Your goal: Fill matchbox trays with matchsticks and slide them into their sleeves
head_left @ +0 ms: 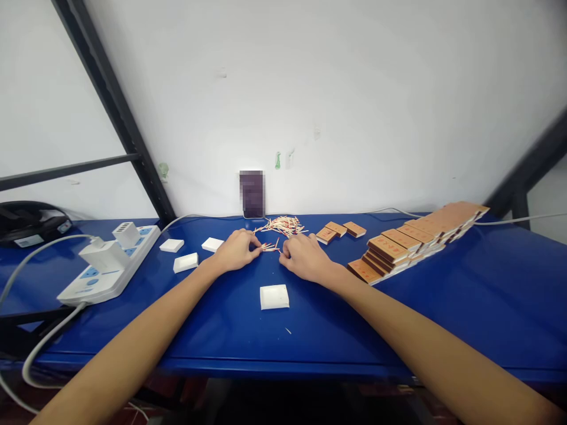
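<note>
Between my two hands lies a small bunch of matchsticks [269,248] on the blue table. My left hand [238,249] is closed, thumb and fingers pinching the left ends of the bunch. From the other side my right hand [305,257] has curled fingers closed at the right ends, its fingertips partly hidden. Just behind the hands spreads a larger matchstick pile [286,224] with red tips. A white inner matchbox tray [274,297] rests in front of me, open side up.
Left of my hands lie white trays [186,262]. Orange matchboxes [336,229] sit right of the pile, beside a long stepped stack of matchboxes [416,233]. A power strip [110,271] with cables is at left. A blurred phone-like device [253,195] leans on the wall.
</note>
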A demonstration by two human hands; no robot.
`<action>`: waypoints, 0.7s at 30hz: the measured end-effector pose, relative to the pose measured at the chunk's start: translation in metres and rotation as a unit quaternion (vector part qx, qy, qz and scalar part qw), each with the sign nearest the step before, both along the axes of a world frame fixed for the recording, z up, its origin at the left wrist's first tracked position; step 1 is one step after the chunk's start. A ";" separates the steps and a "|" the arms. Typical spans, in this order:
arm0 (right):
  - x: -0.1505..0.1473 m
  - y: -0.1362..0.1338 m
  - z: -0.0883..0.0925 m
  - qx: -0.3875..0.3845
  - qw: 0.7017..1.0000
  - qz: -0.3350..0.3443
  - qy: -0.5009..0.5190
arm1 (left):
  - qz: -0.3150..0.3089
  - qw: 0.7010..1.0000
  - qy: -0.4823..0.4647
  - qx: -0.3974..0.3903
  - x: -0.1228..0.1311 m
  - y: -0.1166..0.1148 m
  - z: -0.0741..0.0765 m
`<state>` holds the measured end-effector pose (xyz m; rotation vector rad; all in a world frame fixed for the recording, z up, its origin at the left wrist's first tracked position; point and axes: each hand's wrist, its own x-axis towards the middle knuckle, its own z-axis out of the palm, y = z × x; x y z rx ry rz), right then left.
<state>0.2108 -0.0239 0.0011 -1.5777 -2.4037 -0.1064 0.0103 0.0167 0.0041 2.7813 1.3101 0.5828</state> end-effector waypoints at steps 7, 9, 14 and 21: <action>-0.005 0.002 0.003 -0.024 0.993 0.071 0.092 | -0.018 0.999 -0.013 -0.027 0.008 -0.009 0.004; 0.000 0.005 0.005 0.000 0.994 0.058 0.095 | -0.015 0.999 -0.027 -0.023 0.008 -0.010 0.003; 0.009 0.015 0.005 -0.009 0.998 0.030 0.061 | -0.005 0.999 -0.048 -0.014 0.012 -0.010 -0.003; 0.009 0.021 0.002 -0.044 0.998 0.022 0.044 | -0.023 0.997 -0.076 -0.022 0.017 -0.004 -0.010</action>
